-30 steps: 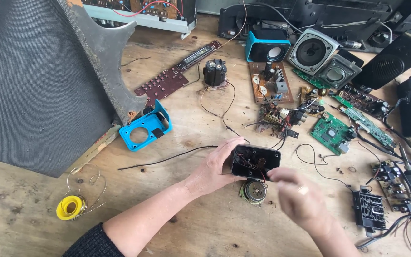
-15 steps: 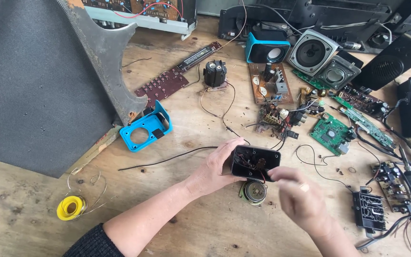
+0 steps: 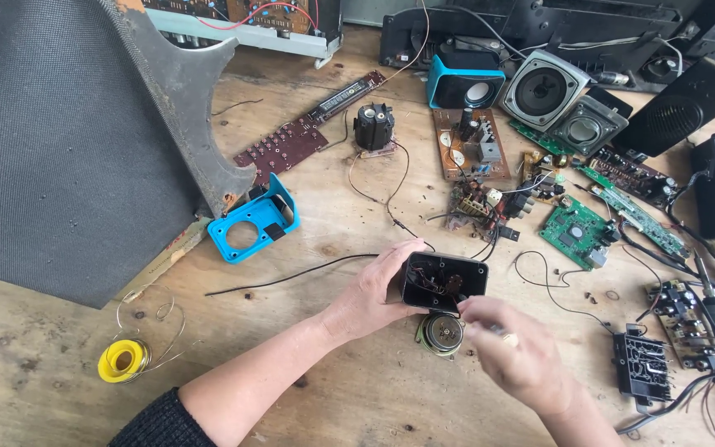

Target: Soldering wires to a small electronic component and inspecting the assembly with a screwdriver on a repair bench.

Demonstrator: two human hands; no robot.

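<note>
Left hand grips the small black plastic speaker housing, open side up, just above the middle of the table, with wires and a small part visible inside. Right hand is curled, fingertips pinched at the housing's near rim; whether it holds anything cannot be told. A round metal-backed speaker driver lies on the table directly below the housing, apparently tethered by thin leads. Judgement: work inside goes best with the housing held steady and level, fingers pulling on the part itself rather than the fine wires, and the driver kept from dragging. Surface is a worn, stained bare-wood table, crowded: blue plastic speaker front panel, yellow spool of solder wire, green circuit board, brown circuit board, grey-coned loose speakers, large grey fabric-covered speaker grille on the left.
</note>
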